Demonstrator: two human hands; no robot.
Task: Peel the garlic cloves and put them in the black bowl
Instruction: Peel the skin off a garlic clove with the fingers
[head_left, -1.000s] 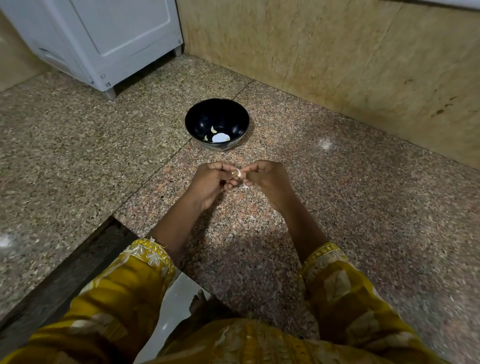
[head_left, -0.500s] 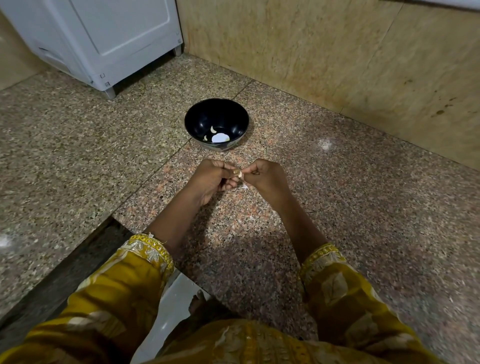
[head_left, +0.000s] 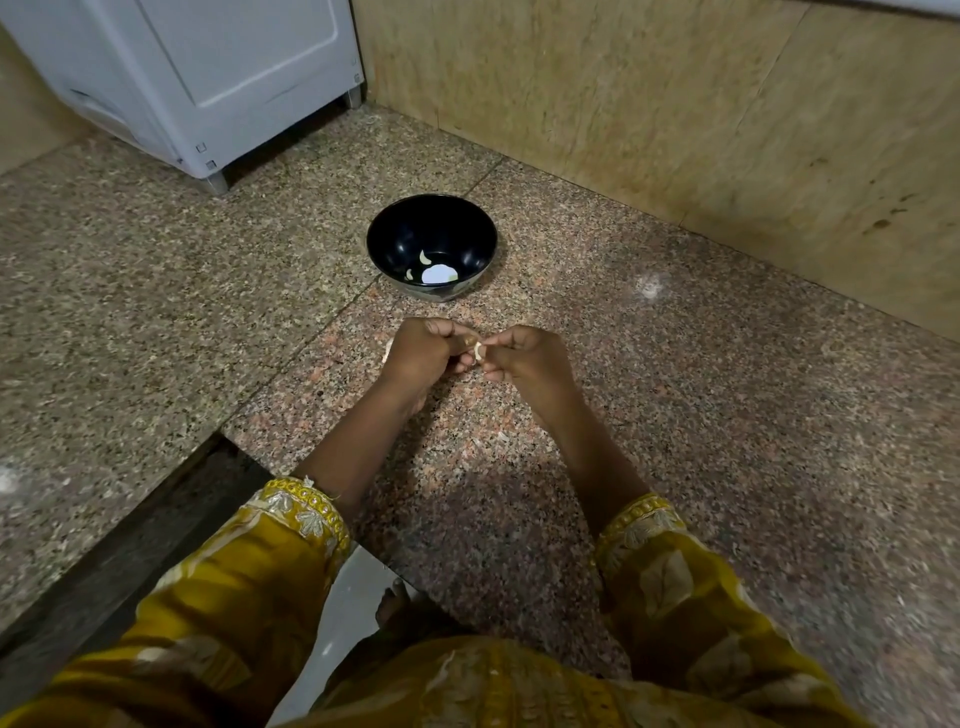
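Note:
A black bowl (head_left: 431, 228) stands on the granite counter beyond my hands. Peeled garlic cloves (head_left: 424, 256) lie at its bottom beside a bright reflection. My left hand (head_left: 421, 353) and my right hand (head_left: 524, 358) meet just in front of the bowl, fingers curled. Between their fingertips they pinch one small pale garlic clove (head_left: 478, 352); a strip of its skin curls off it. Most of the clove is hidden by the fingers.
A white appliance (head_left: 208, 78) stands at the back left on short feet. A tan stone wall (head_left: 675, 104) runs along the back and right. The counter edge (head_left: 156, 499) drops off at the near left. Small skin flakes (head_left: 501, 436) lie below my hands.
Both hands stay in place in front of the bowl. The fingers have shifted slightly on the clove, and more pale skin shows between the fingertips.

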